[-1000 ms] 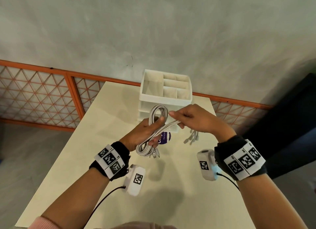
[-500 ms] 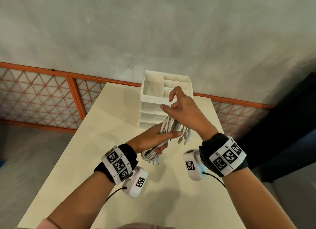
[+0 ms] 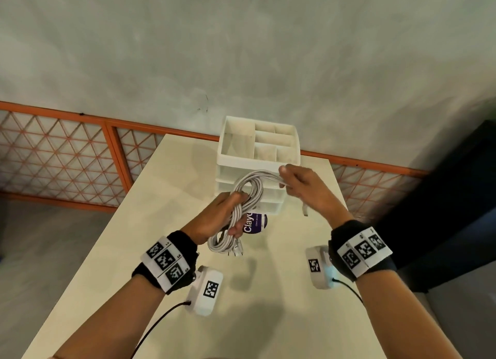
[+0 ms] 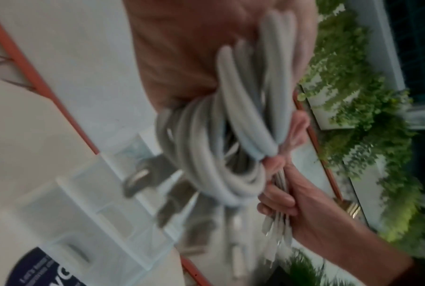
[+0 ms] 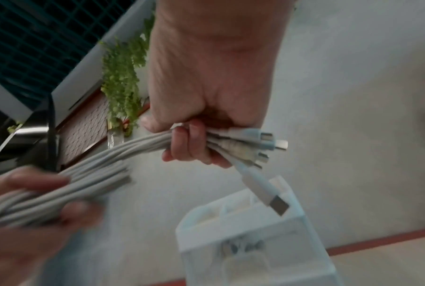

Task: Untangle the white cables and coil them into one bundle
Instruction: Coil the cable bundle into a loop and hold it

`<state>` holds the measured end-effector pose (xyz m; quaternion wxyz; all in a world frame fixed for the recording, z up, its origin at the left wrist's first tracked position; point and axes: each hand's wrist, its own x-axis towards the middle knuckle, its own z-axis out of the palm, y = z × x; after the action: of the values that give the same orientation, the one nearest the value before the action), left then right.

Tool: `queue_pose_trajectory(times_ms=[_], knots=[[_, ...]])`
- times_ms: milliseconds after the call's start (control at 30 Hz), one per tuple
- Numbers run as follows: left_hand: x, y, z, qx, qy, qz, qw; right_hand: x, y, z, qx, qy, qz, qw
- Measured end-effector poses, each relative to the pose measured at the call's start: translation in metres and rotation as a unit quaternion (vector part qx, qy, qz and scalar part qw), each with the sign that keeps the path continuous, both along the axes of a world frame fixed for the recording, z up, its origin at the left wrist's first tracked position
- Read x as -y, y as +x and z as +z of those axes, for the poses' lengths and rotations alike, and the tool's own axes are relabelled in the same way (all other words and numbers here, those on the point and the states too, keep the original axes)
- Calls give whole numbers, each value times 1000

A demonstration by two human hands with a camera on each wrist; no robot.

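Blurred by motion in the left wrist view: white cables [image 4: 213, 147], two grey plugs [image 4: 142, 180] hanging behind them, white organiser [image 4: 89, 228] near the lower left. Cut off by the bottom edge there: dark round label [image 4: 33, 271], wording unreadable. Smeared in the right wrist view: left hand [image 5: 23, 209] and the cable strands in it; exact strand count impossible to tell. Half hidden behind left hand [image 3: 214, 219] and cables [image 3: 247, 195] in the head view: purple label [image 3: 256, 222], only "Clay" legible. Organiser [image 3: 257, 155] lower drawers partly covered by both hands.
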<state>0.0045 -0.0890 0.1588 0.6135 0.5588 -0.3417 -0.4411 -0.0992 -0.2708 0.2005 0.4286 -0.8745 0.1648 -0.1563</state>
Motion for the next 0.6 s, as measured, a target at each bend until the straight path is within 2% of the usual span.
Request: queue_pose_trajectory(times_ms=[67,167,267,367,467,533,600], knots=[[2,1,-1,-9,-8,19,1000,-7,0,-14,15,-9,18,1000],[11,0,-3,-24,-27,75,997,-33,9,-31,48,8,-14,999],[19,-4,-4,8,-44,142,989,-63,15,-34,75,45,-62,994],[19,-5,-3,51,-67,173,981,-82,16,-30,64,102,-36,992],[15,-2,-3,61,-77,165,981,-76,18,-28,2,51,-1,999],[14,-1,-4,54,-77,156,983,-68,19,-29,-37,-16,28,999],[13,-1,-7,43,-75,148,985,-63,18,-27,-31,-66,49,996]])
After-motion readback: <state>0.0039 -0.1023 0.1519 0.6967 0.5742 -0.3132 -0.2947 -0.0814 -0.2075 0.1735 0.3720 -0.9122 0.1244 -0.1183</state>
